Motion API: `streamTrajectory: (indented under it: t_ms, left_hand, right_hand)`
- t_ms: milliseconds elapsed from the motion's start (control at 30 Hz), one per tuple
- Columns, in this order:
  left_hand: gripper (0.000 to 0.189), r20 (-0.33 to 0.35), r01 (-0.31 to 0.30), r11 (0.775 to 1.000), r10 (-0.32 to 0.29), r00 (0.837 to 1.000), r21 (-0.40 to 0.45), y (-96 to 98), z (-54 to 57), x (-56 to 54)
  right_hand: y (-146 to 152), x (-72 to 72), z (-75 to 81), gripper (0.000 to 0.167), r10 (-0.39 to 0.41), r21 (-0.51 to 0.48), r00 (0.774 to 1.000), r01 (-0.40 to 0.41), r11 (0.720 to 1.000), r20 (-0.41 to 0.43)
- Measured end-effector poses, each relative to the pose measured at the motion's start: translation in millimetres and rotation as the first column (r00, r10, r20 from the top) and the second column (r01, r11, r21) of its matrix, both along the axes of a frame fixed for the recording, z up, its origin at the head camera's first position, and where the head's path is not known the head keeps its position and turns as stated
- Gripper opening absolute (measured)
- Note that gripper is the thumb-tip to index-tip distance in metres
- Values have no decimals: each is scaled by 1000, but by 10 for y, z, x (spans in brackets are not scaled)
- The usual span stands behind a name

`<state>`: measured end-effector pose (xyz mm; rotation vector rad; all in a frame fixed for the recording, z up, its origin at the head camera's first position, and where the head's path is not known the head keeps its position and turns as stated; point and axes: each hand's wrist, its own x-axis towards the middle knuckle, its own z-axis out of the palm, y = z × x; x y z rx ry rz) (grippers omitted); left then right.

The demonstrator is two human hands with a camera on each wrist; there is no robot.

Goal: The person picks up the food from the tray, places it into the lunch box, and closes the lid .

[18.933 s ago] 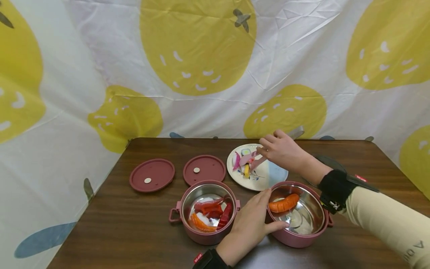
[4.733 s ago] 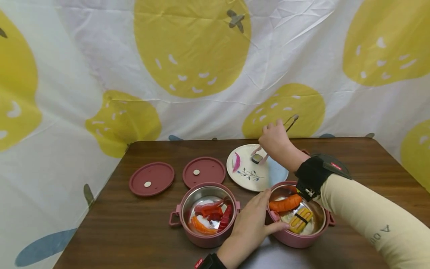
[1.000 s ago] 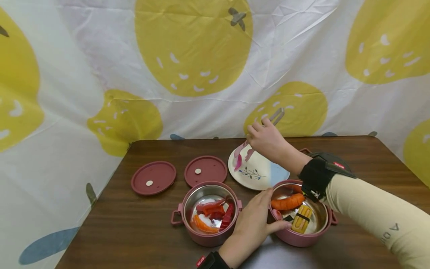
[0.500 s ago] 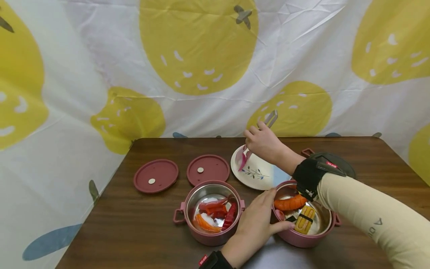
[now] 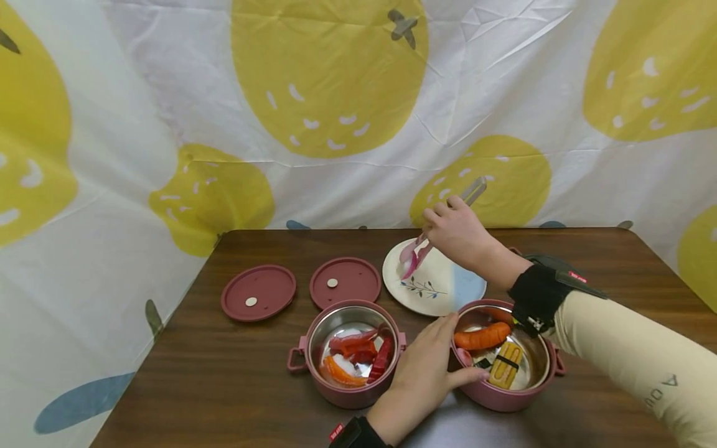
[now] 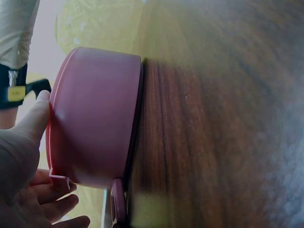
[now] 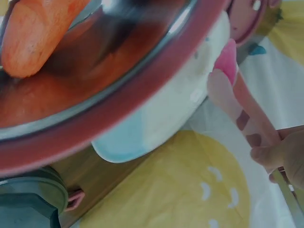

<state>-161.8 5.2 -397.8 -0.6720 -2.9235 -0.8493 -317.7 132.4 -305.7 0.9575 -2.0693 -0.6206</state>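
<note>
My right hand (image 5: 462,236) grips tongs (image 5: 476,191) with pink tips and a metal handle. Between the tips is a pink-and-white toy food piece (image 5: 410,266), over the plate (image 5: 420,305). In the right wrist view the tongs (image 7: 256,111) pinch its pink edge. My left hand (image 5: 422,361) rests against the right pink pot (image 5: 498,401); its thumb lies at the rim, and its fingers reach past the handle in the left wrist view. That pot holds an orange carrot-like piece (image 5: 483,336), a yellow block with a black band (image 5: 505,365) and smaller pieces partly hidden by the wall.
Left of my left hand stands a second pink pot (image 5: 343,398) with red and orange toy pieces inside. Two dark-pink lids (image 5: 257,292) lie behind it. Beyond my right forearm is a dark lidded container (image 7: 33,190), mostly hidden in the head view. A patterned cloth hangs behind the table.
Since the oldest frame, the yellow block and other pieces have gone from plate to right pot. In the last second the tongs took hold of the pink-and-white piece and shifted slightly right.
</note>
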Motion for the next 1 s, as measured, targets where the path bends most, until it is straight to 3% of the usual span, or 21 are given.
streamTrajectory:
  t_ms: [167, 333, 433, 567, 733, 833, 1000]
  left_hand:
    - [90, -17, 5, 1000, -5, 1000, 10, -17, -5, -4]
    - [88, -32, 13, 1000, -12, 999, 18, -29, -7, -11]
    - [88, -37, 17, 1000, -16, 999, 24, -34, -12, -11]
    - [89, -34, 13, 1000, -12, 999, 27, -50, -7, -8]
    - [90, -27, 3, 999, -2, 1000, 37, -76, -6, -25]
    - [89, -15, 3, 999, -2, 1000, 50, -87, -7, -40]
    - [89, -18, 10, 998, -9, 1000, 57, -93, -17, -62]
  right_hand:
    - [115, 224, 223, 14, -35, -59, 999, 36, 998, 20]
    - [261, 566, 461, 3, -98, -103, 990, 108, 989, 103]
    - [372, 797, 598, 11, -189, -70, 958, 208, 975, 215]
    - [534, 1061, 726, 18, -286, -28, 896, 314, 949, 338]
    - [683, 1252, 723, 26, -347, 33, 845, 367, 930, 406]
    - [704, 1300, 640, 33, -363, 67, 833, 370, 927, 417]
    - [668, 1298, 472, 32, -376, 83, 836, 375, 923, 400]
